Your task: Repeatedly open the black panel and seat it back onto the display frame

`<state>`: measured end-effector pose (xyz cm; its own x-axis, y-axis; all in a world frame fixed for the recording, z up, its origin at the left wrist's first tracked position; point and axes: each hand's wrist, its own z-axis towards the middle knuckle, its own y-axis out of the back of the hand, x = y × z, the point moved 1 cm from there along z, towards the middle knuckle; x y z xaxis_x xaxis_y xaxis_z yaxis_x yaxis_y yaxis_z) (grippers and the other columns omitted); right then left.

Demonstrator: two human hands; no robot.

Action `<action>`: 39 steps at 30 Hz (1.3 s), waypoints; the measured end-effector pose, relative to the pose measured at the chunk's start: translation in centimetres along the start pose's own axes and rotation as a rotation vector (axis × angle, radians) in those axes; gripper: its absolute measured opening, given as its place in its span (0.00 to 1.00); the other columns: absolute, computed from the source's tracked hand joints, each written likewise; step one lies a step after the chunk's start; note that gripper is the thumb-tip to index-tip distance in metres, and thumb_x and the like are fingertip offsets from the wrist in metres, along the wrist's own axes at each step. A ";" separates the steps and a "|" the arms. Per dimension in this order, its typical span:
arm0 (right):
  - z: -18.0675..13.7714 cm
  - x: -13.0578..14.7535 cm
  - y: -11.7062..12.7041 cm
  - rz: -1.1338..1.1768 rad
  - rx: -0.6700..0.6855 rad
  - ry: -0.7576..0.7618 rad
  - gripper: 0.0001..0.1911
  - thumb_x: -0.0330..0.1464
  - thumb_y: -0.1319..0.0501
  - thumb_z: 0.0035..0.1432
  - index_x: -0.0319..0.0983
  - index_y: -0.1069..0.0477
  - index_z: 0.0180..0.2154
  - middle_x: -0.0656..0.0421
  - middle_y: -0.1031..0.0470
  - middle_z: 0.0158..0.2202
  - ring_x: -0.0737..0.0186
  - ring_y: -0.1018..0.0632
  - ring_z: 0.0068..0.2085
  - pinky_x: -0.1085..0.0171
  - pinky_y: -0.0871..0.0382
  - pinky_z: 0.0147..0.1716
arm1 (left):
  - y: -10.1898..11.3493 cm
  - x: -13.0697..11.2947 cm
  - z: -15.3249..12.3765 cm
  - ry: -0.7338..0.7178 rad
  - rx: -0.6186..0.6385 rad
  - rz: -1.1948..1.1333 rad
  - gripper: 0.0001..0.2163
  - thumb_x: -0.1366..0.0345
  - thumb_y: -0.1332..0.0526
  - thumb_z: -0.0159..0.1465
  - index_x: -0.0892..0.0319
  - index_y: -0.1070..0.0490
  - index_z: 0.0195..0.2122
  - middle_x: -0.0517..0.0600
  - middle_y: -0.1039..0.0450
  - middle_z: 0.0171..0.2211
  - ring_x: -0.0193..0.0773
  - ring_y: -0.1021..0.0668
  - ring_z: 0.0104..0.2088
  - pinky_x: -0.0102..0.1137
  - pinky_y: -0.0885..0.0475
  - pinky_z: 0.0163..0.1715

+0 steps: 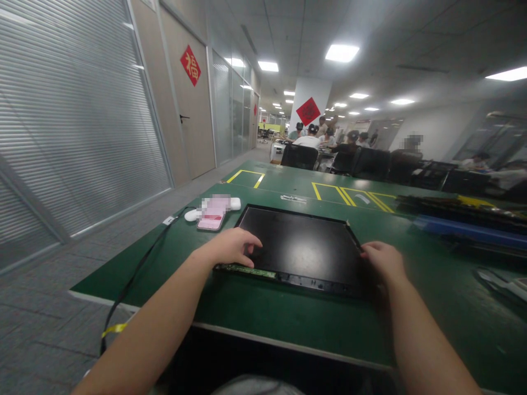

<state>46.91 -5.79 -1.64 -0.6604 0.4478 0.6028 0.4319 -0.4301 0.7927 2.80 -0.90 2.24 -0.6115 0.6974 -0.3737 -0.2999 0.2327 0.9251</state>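
A flat black display panel (302, 241) lies face up on the green table. Along its near edge runs a dark strip with a narrow green circuit board (252, 271) at the left end. My left hand (236, 248) is over the panel's left side, thumb and forefinger apart, with nothing seen between them. At the right edge, the fingers of my right hand (383, 260) are closed on the panel's thin black frame (354, 237). The fingertips' exact hold is partly hidden.
On the green table (156, 274), a pink-screened phone (211, 221) and a white object (191, 215) lie left of the panel. A black cable (142, 266) hangs over the left edge. Dark strips and a blue bar (465, 230) lie right. People sit beyond the chairs (300, 157).
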 end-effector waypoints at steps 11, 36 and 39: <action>0.0 0.0 0.0 -0.021 0.023 0.012 0.15 0.38 0.42 0.52 0.41 0.21 0.37 0.57 0.18 0.32 0.55 0.22 0.39 0.62 0.36 0.32 | -0.8 0.1 0.3 0.054 -0.010 -0.105 0.11 0.58 0.33 0.55 0.56 0.21 0.37 0.46 0.21 0.29 0.37 0.22 0.29 0.27 0.33 0.30; 0.3 -0.5 -0.4 0.012 0.030 0.028 0.15 0.38 0.43 0.53 0.42 0.21 0.36 0.57 0.18 0.31 0.54 0.21 0.39 0.63 0.35 0.32 | -1.7 5.5 0.6 0.553 -0.374 -0.165 0.23 0.78 0.44 0.55 0.57 0.23 0.50 0.58 0.24 0.53 0.53 0.24 0.54 0.41 0.32 0.53; 0.3 -0.6 -0.5 0.012 0.029 0.026 0.15 0.38 0.43 0.53 0.42 0.21 0.36 0.57 0.18 0.32 0.54 0.21 0.38 0.63 0.35 0.32 | -1.6 5.8 0.7 0.560 -0.449 -0.326 0.22 0.79 0.41 0.52 0.56 0.22 0.46 0.56 0.21 0.49 0.52 0.23 0.52 0.39 0.29 0.50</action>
<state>47.28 -5.56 -2.37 -0.6706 0.4224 0.6098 0.4572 -0.4120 0.7882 0.20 3.23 -1.36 -0.6841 0.1681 -0.7097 -0.7214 -0.0129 0.6924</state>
